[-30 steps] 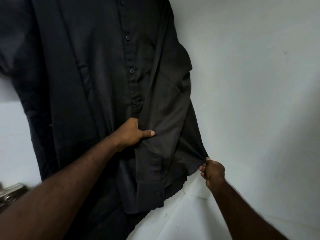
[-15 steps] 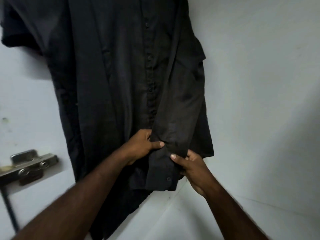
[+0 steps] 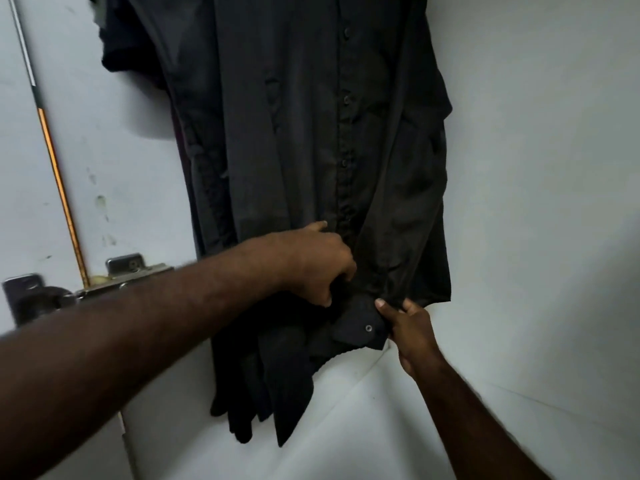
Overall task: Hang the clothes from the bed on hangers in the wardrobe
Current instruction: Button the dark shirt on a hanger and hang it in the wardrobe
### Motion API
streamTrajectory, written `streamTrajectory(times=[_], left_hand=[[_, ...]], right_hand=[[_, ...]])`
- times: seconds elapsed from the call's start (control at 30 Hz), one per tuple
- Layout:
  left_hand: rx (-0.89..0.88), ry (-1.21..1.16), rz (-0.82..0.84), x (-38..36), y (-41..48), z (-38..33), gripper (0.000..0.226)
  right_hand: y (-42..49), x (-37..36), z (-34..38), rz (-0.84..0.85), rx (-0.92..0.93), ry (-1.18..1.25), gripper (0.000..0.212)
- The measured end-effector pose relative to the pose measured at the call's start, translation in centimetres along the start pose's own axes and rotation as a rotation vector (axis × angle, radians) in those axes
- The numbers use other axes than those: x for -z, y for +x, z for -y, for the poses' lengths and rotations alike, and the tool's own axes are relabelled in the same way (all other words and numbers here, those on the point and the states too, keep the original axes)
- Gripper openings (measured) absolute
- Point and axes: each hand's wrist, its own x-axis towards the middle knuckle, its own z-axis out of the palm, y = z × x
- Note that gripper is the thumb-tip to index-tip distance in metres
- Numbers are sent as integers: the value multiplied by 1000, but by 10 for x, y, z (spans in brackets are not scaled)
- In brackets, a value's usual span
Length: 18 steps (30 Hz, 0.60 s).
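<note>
Hanging inside the white wardrobe (image 3: 536,168), a black shirt (image 3: 294,133) is gripped low down on its front
Its fabric beside the button placket is bunched in the curled left hand (image 3: 318,265); the right hand (image 3: 412,330) pinches the sleeve cuff (image 3: 356,330); a metal hinge (image 3: 135,268) sits left

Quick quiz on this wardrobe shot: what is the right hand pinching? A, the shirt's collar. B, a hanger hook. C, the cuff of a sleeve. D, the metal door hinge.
C: the right hand pinches the sleeve cuff, whose button shows, low on the hanging black shirt, while the left hand grips the shirt's front beside it.
</note>
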Motion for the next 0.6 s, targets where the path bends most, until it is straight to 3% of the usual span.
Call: streamTrajectory(times=[0.13,0.23,0.3,0.37,0.5,0.6], left_hand=[[34,370,220,5,8,-10,52],[56,374,130,6,13,-15,27],[11,242,44,9,17,-10,19],[-36,90,-142,13,17,-5,17],[-77,13,-776,22,2,-7,23],[-23,-103,-937,27,-15,-15,14]], right_hand=[[0,-1,0,-23,36,6,21],[-1,1,-2,-16,45,5,21],[1,4,-4,-15,52,-7,21],[2,7,-4,-17,61,-22,19],[6,12,-5,-27,91,-77,11],[8,13,-7,-7,98,-99,14]])
